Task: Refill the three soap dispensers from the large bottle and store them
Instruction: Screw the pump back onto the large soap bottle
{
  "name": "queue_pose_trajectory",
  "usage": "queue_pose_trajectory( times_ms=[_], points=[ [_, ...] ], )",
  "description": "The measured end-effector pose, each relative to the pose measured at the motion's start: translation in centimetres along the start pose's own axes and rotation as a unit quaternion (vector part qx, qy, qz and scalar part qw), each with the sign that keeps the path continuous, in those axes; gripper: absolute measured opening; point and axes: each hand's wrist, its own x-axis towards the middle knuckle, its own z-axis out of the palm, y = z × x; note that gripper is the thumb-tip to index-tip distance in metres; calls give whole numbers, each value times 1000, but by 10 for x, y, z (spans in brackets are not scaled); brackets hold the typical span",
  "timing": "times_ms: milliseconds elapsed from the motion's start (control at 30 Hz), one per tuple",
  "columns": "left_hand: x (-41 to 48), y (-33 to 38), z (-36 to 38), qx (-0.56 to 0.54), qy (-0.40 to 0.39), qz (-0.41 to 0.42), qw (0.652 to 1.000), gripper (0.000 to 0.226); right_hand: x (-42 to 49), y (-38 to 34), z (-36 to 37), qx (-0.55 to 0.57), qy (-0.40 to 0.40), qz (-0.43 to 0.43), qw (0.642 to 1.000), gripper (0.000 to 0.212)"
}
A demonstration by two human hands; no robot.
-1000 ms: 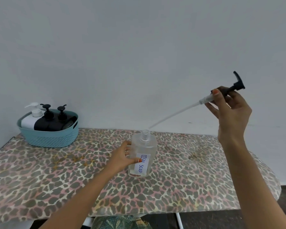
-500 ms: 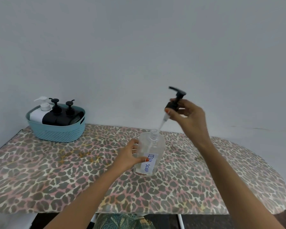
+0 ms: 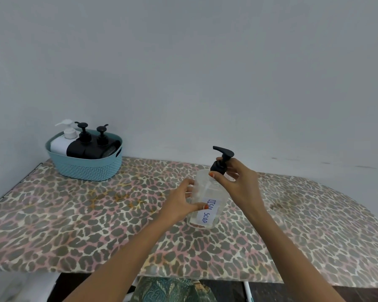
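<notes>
A large clear bottle (image 3: 214,194) with a white "DISH SOAP" label stands on the leopard-print board. My left hand (image 3: 181,203) grips its side. My right hand (image 3: 238,182) pinches the collar of the black pump head (image 3: 222,160), which sits on the bottle's neck with its tube inside. At the back left, a teal basket (image 3: 85,168) holds three dispensers: a white one (image 3: 62,142) and two black ones (image 3: 83,147) (image 3: 102,147), all with pumps on.
The leopard-print ironing board (image 3: 314,225) runs across the view against a plain grey wall. Its rounded end is at the right, its front edge near me. Patterned green fabric (image 3: 172,290) shows below the front edge.
My right hand carried the pump from high on the right down to the bottle. The tube slid into the neck and the pump head now sits on the bottle. The left hand kept its hold.
</notes>
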Motion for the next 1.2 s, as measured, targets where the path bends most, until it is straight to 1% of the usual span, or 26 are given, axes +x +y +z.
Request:
queue_pose_trajectory(
  times_ms=[133, 233, 333, 367, 433, 500, 667, 900, 1033, 1200],
  points=[
    [0, 0, 0, 0, -1, -1, 1000, 64, 4, -1, 3, -10, 6, 6, 1000, 30],
    [0, -1, 0, 1, -1, -2, 1000, 64, 7, 0, 7, -64, 23, 20, 997, 37],
    [1, -1, 0, -5, -2, -2, 1000, 63, 7, 3, 12, -92, 7, 17, 996, 37],
    [1, -1, 0, -5, -2, -2, 1000, 64, 6, 5, 12, -86, -6, 13, 996, 38],
    [1, -1, 0, -5, -3, -1, 1000, 64, 2, 7, 9, -43, -25, 18, 999, 50],
    [1, -1, 0, -7, -2, 1, 1000, 63, -3, 7, 3, 7, -22, 27, 999, 58],
    [0, -2, 1, -3, -2, -2, 1000, 62, -3, 8, -2, 29, -18, 19, 999, 47],
    [1, -2, 0, -11, 1, -3, 1000, 64, 4, 8, -9, 49, -61, 21, 997, 50],
    [0, -1, 1, -14, 0, -5, 1000, 64, 4, 10, -9, 42, -66, 19, 997, 48],
    [0, 0, 0, -18, -3, -8, 1000, 64, 5, 7, -10, 49, -63, 6, 997, 42]
  ],
)
